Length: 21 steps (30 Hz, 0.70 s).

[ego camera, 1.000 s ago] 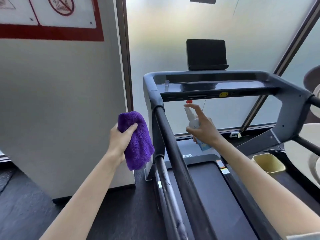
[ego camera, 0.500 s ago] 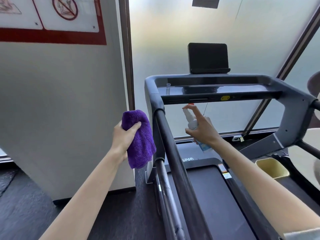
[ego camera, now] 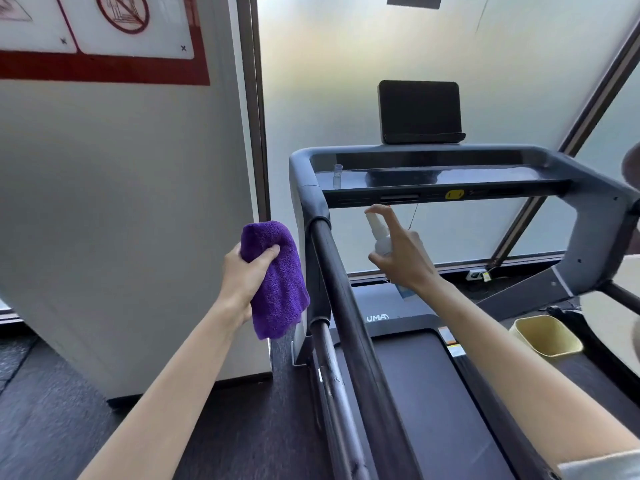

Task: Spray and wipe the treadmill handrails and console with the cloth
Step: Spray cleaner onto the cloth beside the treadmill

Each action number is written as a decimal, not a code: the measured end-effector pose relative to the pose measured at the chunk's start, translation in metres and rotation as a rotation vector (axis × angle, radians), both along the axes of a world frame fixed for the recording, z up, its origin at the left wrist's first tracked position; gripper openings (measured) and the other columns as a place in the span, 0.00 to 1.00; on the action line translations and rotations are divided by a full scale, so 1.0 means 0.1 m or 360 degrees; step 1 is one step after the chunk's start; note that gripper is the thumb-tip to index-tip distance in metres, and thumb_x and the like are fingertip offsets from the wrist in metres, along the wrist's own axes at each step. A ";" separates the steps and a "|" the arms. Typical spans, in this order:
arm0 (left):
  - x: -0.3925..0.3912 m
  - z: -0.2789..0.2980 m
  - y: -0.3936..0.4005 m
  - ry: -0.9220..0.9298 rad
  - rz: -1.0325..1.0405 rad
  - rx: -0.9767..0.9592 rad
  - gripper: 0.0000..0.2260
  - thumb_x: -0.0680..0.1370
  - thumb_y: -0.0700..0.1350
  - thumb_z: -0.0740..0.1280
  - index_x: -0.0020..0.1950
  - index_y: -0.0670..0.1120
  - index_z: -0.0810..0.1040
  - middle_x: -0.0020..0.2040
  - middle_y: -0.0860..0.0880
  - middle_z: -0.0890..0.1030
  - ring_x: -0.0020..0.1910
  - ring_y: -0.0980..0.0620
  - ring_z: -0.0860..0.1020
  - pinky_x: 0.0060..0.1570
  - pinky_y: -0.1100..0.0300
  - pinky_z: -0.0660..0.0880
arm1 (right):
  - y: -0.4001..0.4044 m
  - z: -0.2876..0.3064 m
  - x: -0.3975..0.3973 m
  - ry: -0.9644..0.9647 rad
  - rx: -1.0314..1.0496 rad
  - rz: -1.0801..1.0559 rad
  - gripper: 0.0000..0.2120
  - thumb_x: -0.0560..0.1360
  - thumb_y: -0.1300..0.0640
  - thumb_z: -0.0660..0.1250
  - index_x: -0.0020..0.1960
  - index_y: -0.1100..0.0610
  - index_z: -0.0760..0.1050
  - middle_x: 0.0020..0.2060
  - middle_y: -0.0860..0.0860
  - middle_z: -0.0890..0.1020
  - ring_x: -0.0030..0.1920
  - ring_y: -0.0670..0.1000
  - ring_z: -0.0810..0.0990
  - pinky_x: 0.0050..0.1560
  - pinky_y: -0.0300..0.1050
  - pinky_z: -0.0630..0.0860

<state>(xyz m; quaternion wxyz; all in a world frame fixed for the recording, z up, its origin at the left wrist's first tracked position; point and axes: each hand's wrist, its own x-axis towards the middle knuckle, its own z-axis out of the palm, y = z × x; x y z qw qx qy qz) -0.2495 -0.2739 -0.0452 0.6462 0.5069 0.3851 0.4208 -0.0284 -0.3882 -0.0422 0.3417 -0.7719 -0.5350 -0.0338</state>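
My left hand (ego camera: 246,282) grips a folded purple cloth (ego camera: 277,278) just left of the treadmill's left handrail (ego camera: 341,306), not touching it. My right hand (ego camera: 403,258) holds a small clear spray bottle (ego camera: 379,237) upright inside the rails, with the forefinger on top of its nozzle, which points left toward the handrail. Above the bottle runs the grey console bar (ego camera: 443,178), and a black screen (ego camera: 419,110) stands on top of it. The right handrail (ego camera: 620,296) shows at the right edge.
A white panel (ego camera: 121,220) with a red-bordered sign stands close on the left. Frosted glass (ego camera: 363,64) lies behind the treadmill. The black belt (ego camera: 422,393) runs under my right arm. A pale yellow bin (ego camera: 545,336) sits on the floor at right.
Both hands have stayed near the left handrail; the cloth has drifted slightly toward the rail. The view has tilted a little, so the console sits lower in the frame.
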 end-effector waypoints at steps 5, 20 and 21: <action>0.01 0.00 0.00 -0.0016 -0.0015 -0.0017 0.05 0.76 0.39 0.70 0.50 0.47 0.78 0.42 0.50 0.83 0.33 0.58 0.82 0.29 0.65 0.77 | -0.02 0.05 -0.02 0.0181 -0.0021 0.0150 0.32 0.69 0.68 0.68 0.68 0.48 0.64 0.36 0.59 0.75 0.25 0.54 0.72 0.25 0.47 0.76; -0.04 -0.01 0.00 -0.0012 -0.0022 -0.0024 0.06 0.76 0.39 0.70 0.51 0.46 0.78 0.42 0.49 0.82 0.32 0.59 0.81 0.28 0.66 0.76 | -0.06 0.07 -0.08 0.0521 0.0015 0.0344 0.30 0.74 0.66 0.69 0.69 0.50 0.61 0.42 0.62 0.77 0.30 0.63 0.81 0.31 0.53 0.82; -0.04 -0.02 0.00 -0.0010 -0.0021 -0.0024 0.05 0.76 0.39 0.70 0.51 0.46 0.78 0.42 0.49 0.82 0.32 0.59 0.81 0.28 0.66 0.76 | -0.06 0.07 -0.08 0.0494 0.0024 0.0325 0.30 0.74 0.65 0.70 0.70 0.51 0.61 0.43 0.62 0.77 0.32 0.65 0.80 0.33 0.54 0.82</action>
